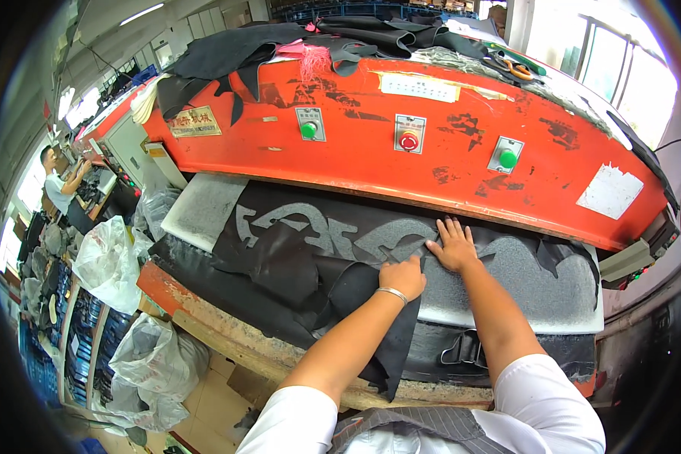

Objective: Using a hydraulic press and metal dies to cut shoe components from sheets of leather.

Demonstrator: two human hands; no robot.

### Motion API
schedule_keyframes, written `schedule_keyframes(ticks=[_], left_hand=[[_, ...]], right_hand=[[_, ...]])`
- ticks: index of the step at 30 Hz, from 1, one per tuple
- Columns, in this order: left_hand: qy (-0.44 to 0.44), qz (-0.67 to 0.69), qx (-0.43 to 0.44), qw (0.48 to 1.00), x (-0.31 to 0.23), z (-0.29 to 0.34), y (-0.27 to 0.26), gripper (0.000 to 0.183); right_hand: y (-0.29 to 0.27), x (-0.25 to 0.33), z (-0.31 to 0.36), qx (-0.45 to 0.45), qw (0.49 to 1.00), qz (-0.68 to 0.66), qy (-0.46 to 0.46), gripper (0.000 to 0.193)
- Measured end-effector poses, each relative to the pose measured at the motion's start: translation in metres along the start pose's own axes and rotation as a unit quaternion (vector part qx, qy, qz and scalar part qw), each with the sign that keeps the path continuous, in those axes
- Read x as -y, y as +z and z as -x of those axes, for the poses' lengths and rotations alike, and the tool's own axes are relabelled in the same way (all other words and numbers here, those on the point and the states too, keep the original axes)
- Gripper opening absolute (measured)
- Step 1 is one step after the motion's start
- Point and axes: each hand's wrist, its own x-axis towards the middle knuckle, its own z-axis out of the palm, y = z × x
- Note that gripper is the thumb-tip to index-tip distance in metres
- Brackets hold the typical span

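Observation:
A sheet of dark leather (280,261) with curved shapes cut out of it lies over a speckled grey-white cutting board (533,291). My left hand (402,278), with a bangle at its wrist, is closed on a part of the leather near the middle of the board. Just to its right, my right hand (454,246) lies flat with fingers spread, pressing on the leather and board below the press beam. A bent metal strip, like a cutting die (461,348), rests on the black near ledge by my right forearm.
The red press beam (340,163) spans above the board, with green buttons (309,130) and a red button (408,140). On top lie leather pieces (234,49) and orange-handled scissors (519,70). Plastic bags (107,261) stand left. Another person (64,189) works far left.

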Motion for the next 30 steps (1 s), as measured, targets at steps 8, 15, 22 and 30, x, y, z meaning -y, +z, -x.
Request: schedule_keyframes(ticks=[8, 15, 22, 30], left_hand=[[-0.049, 0.155, -0.098, 0.982, 0.125, 0.094, -0.058, 0.051], [-0.432, -0.018, -0.473, 0.768, 0.385, 0.29, -0.14, 0.048], [-0.427, -0.113, -0.341, 0.83, 0.353, 0.15, -0.095, 0.061], [-0.189, -0.078, -0.29, 0.935, 0.321, 0.102, -0.163, 0.074]], right_hand=[[-0.001, -0.036, 0.007, -0.012, 1.0, -0.003, 0.009, 0.078], [-0.025, -0.025, 0.011, 0.019, 1.0, -0.02, 0.013, 0.08], [-0.013, -0.036, 0.021, 0.037, 0.998, 0.013, 0.053, 0.081], [-0.018, 0.079, -0.006, 0.008, 0.998, -0.058, -0.004, 0.075]])
